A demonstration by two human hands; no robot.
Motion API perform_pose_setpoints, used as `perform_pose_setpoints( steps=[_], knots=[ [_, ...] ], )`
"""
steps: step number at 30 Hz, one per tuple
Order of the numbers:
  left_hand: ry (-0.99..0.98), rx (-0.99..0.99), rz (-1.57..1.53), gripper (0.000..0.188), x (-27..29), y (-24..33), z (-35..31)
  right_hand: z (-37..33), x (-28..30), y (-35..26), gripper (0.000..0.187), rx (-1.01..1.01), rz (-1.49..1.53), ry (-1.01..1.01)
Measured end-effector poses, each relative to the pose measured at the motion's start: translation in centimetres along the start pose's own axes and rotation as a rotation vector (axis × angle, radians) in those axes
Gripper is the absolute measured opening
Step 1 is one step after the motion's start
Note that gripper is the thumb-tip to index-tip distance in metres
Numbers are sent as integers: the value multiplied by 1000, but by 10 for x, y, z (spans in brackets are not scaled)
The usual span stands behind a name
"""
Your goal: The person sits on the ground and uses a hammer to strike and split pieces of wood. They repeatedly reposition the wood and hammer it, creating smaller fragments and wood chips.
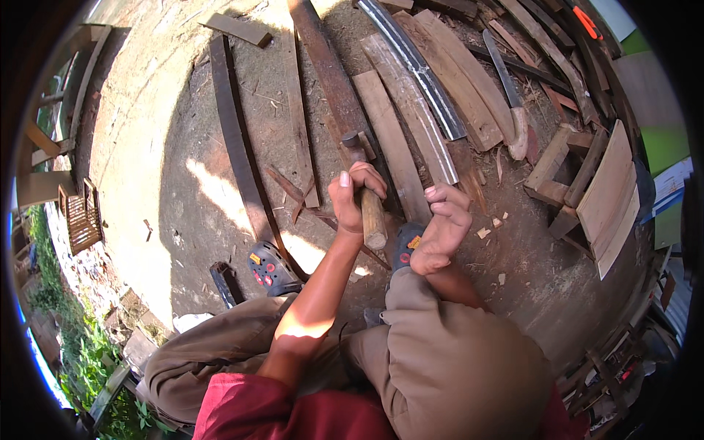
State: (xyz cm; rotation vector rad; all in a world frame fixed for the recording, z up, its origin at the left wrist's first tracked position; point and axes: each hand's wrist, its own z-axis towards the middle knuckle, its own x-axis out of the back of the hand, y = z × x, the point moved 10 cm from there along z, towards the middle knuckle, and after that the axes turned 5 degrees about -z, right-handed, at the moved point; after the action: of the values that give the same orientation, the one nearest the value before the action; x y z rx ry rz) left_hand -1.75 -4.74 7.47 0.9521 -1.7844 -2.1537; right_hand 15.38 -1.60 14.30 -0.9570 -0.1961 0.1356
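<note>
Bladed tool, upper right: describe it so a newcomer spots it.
Start at the planks spread on the ground. On their right side, beyond the right hand, lies the bladed tool, handle end nearer the person. Its narrow grey blade and pale wooden handle set it apart from the plain planks.

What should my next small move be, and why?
Probably bring your right hand to the bare end of the hammer. Your left hand grips it close below the head, leaving the end of the wooden handle sticking out toward you. Your right hand is raised just beside it, fingers curled, with nothing visible in them, so a lower grip seems within easy reach.
</note>
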Motion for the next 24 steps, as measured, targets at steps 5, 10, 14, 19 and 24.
perform_pose_setpoints(
  steps=[5, 10, 14, 19, 24],
  knots=[
    [-24, -3, 11, 70, -5, -5, 2, -13, 18, -27, 88, 196, -76, 75],
    [-110, 7, 9, 69, -10, 0, -12, 53, -76, -40, 60, 228, 146, -52],
    [-127, 70, -78, 64, -13, 5, -17, 49, -79, -47, 43, 237, 143, -159],
    [-3, 126, -269, 60, -1, -15, 1, 49, -79, -44, 24, 169, 242, -214],
    [263, -103, 63, 60, 54, 28, 79, 50, -80, -47, 17, 189, 208, -241]
  ],
)
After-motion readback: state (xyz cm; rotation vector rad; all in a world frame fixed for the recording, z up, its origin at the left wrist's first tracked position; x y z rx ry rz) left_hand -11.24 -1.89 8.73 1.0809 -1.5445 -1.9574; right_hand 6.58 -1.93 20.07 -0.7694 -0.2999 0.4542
